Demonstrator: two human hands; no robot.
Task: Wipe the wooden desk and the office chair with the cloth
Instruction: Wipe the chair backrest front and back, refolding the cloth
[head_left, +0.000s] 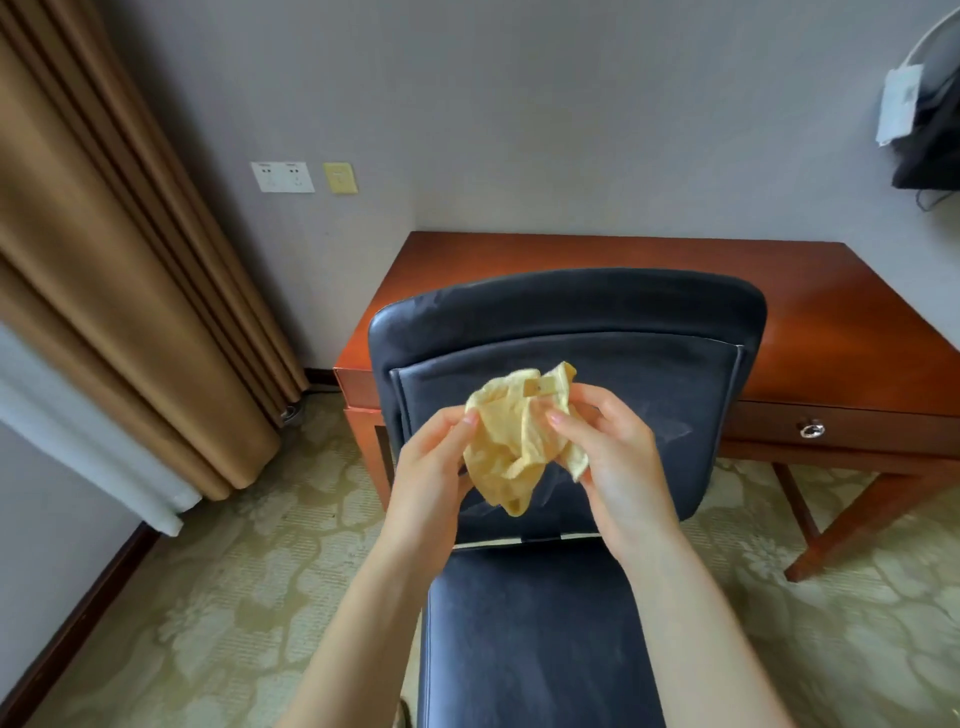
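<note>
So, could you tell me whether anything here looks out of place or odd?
The office chair stands backwards, its backrest toward the wooden desk. Pale dusty-looking streaks mark the backrest beside the right hand, which holds the cloth.

A hotel-style room: patterned carpet (218, 597), heavy tan curtains (104, 270) at left, wall sockets (283, 177), a wooden desk (831, 322) against the far wall, a padded office chair (566, 322).

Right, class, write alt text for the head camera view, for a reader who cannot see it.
A person's left hand and right hand hold a crumpled yellow cloth above a dark blue office chair, which stands before a reddish wooden desk by a grey wall. Brown curtains hang at the left, over patterned carpet.
</note>
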